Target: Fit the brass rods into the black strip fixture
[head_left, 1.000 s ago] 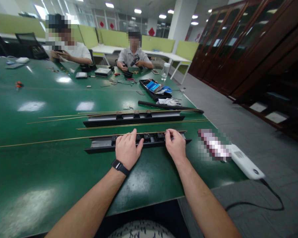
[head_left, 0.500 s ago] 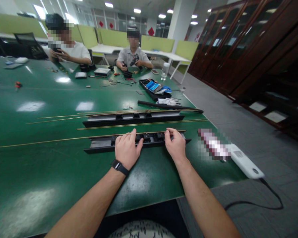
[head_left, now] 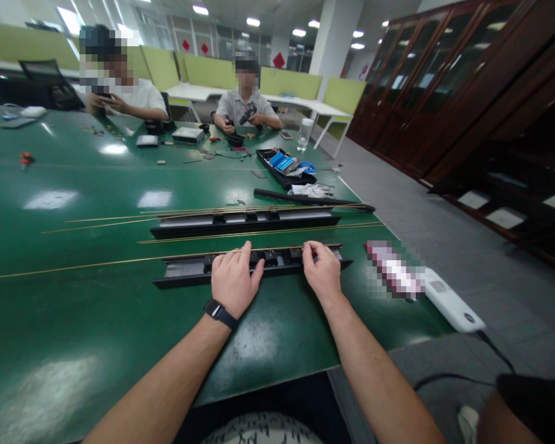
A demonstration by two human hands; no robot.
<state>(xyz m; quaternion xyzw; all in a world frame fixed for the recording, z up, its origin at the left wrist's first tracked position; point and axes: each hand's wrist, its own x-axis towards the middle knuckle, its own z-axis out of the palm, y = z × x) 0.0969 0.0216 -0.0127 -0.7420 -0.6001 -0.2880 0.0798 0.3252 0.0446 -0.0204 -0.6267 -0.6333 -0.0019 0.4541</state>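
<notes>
A black channel rail [head_left: 180, 282] with a grey inner face lies before me, with several black blocks [head_left: 271, 258] set along it. A long thin brass-coloured rod [head_left: 97, 261] runs along the rail's top and far out to the left. My left hand [head_left: 234, 277] lies over the rail and rod, its fingers stretched out and thumb apart. Towards the rail's right end, my right hand [head_left: 322, 269] has thumb and forefinger pinched at the rod; the fingertips partly hide the contact. Behind is a second similar rail [head_left: 245, 227] with thin rods [head_left: 102, 225] over it.
More rods [head_left: 259, 233] lie between the rails. To the right are a blurred-out object [head_left: 393, 268] and a white device [head_left: 453, 302] with a cable. Farther back are a black bar [head_left: 305, 198], gloves [head_left: 312, 190] and a black tray [head_left: 289, 179]. Two people sit across the table [head_left: 97, 333].
The view has shifted slightly. Both hands stay at nearly the same places on the rail. A dark shape and a shoe have come into view at the lower right.
</notes>
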